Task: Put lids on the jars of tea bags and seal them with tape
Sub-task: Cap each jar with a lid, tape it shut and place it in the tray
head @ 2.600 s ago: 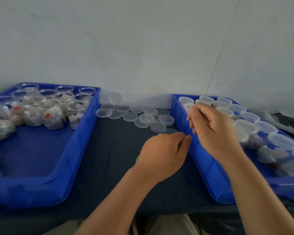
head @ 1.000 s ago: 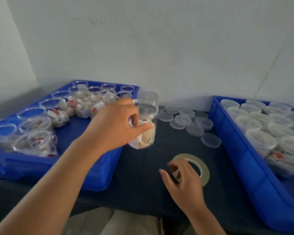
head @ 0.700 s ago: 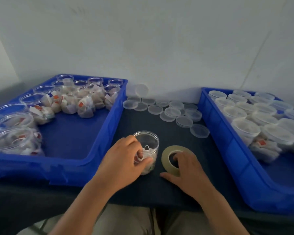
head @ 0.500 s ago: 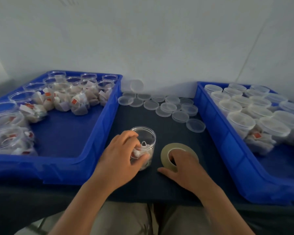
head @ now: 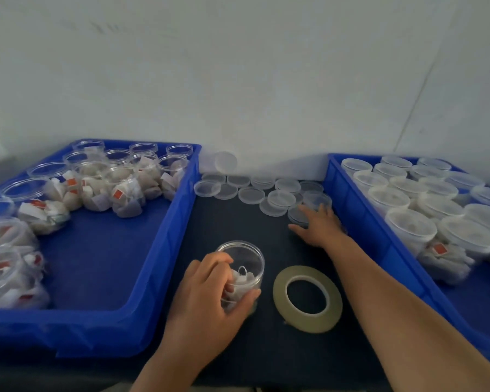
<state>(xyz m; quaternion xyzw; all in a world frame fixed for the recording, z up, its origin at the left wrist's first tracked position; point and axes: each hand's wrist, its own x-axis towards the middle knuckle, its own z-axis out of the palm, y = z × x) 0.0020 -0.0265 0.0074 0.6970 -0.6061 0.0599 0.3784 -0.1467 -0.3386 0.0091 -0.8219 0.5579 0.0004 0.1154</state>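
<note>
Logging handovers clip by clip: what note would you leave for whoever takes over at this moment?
Left hand grips the jar of tea bags, open, upright on the table.
Right hand, fingers straight, reaches a loose lid near the right tray.
Tape roll lies flat beside the jar, untouched.
Done: lidded jars sit in the right tray; tape on them too small to tell.
Left: lid and tape this jar, then the unlidded jars in the left tray.
</note>
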